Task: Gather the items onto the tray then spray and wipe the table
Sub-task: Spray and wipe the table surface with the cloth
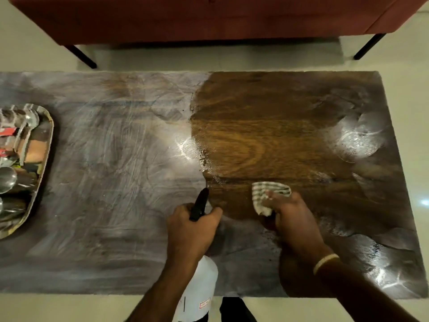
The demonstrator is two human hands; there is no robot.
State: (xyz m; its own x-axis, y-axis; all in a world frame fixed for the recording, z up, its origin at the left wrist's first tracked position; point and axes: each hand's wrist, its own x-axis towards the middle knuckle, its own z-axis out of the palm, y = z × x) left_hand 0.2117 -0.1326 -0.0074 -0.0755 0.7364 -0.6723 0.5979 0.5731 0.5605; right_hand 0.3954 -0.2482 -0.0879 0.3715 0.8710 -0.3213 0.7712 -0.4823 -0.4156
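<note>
My left hand (pixel 191 225) grips the neck of a white spray bottle (pixel 199 289) whose black nozzle (pixel 199 204) points away from me over the wooden table (pixel 267 140). My right hand (pixel 293 217) holds a striped grey-white cloth (pixel 267 194) and presses it on the tabletop near the front edge. A wiped patch of bare brown wood spreads in the middle-right; the left half is hazy and streaked. A steel tray (pixel 44 163) at the far left holds spoons and red-labelled items.
A red bench (pixel 209 17) on black legs stands beyond the table's far edge. Pale floor surrounds the table. Wet glossy spots lie at the right end of the tabletop (pixel 357 140) and at its front right corner.
</note>
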